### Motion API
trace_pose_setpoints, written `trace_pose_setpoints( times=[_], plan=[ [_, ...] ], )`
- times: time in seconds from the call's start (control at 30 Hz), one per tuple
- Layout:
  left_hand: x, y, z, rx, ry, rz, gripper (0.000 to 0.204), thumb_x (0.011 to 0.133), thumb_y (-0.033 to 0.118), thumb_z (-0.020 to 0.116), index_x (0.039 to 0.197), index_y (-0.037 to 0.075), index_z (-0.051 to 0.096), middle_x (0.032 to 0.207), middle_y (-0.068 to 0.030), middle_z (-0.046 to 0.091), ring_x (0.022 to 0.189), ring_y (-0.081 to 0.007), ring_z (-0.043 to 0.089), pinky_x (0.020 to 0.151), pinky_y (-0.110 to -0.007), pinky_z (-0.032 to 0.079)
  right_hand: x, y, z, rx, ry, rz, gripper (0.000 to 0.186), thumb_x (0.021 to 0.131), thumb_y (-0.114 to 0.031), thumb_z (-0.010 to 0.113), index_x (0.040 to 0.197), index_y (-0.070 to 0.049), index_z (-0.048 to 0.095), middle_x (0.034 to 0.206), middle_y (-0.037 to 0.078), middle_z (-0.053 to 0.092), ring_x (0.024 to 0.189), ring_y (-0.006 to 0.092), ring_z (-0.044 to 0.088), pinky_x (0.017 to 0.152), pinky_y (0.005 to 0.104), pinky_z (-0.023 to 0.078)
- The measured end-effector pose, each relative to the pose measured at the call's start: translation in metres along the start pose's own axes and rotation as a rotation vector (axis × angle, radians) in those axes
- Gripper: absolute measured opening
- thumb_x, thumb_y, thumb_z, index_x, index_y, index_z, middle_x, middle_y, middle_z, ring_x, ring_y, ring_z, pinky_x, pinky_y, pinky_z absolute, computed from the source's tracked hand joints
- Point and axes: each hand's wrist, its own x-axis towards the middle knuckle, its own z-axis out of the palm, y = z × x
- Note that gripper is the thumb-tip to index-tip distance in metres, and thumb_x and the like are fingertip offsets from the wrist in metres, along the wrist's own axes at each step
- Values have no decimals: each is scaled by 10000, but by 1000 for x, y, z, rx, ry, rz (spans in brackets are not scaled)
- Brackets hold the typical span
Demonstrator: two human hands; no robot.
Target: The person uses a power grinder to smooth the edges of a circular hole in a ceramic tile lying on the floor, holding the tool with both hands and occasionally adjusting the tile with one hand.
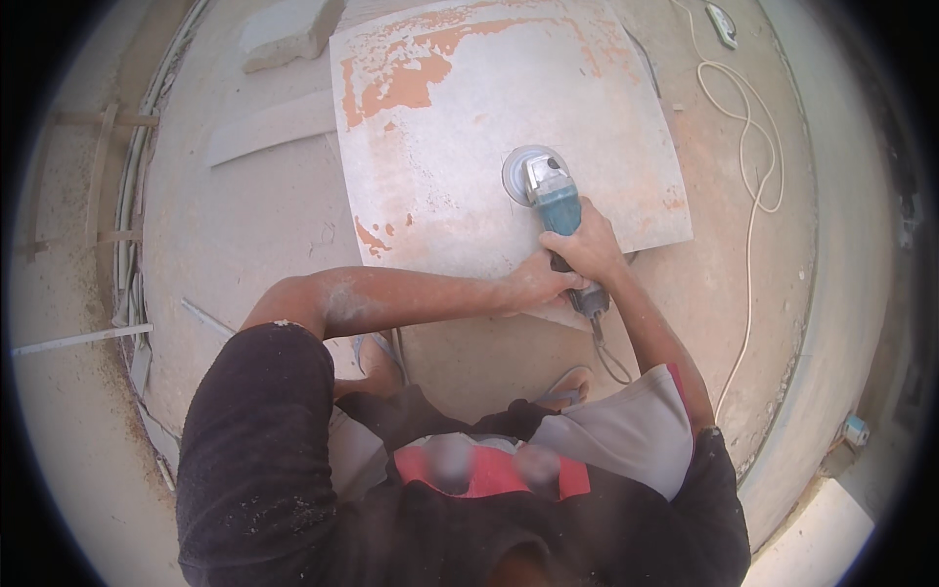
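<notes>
A teal and black angle grinder (pixel 559 201) with a round disc (pixel 518 176) at its head lies over a large pale sheet (pixel 469 117). The disc appears to rest against the sheet's face, right of its middle. Patches of orange colour mark the sheet, mostly at the upper left. My right hand (pixel 592 245) is closed round the grinder's body just behind the head. Lower down, my left hand (pixel 540 281) is closed on the rear of the body. Both hands hide part of the tool. A dark power cord leaves its back end.
A pale stone-like block (pixel 289 34) sits at the far left, with a flat offcut (pixel 269 127) nearer. On the right a white cable (pixel 753 186) loops over the floor from a power strip (pixel 722 26). My sandalled feet (pixel 567 386) are close to the sheet's near edge.
</notes>
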Motion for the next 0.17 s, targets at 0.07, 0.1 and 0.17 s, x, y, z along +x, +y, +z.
trace_pose_setpoints(
  times=[0.07,0.1,0.17],
  plan=[
    [0,2,0,1,-6,-4,481,942,197,739,1326,-36,566,1209,-141,674,1001,-223,705,816,-335,610,1,1,0,-8,-8,9,739,724,-329,799,1306,67,574,1141,298,704,1082,419,705,942,452,548],
    [-1,2,-1,10,-11,-12,488,942,199,739,1331,-35,562,1209,-141,673,998,-223,706,816,-334,610,1,1,0,-13,-11,13,738,724,-328,799,1306,66,574,1142,298,704,1084,418,705,943,452,548],
    [-4,6,-1,5,-15,-17,504,937,218,745,1343,-18,562,1253,-144,655,1023,-224,709,820,-330,611,2,0,0,-28,-17,25,734,728,-324,794,1311,65,573,1147,299,703,1087,413,706,949,450,545]
  ],
)
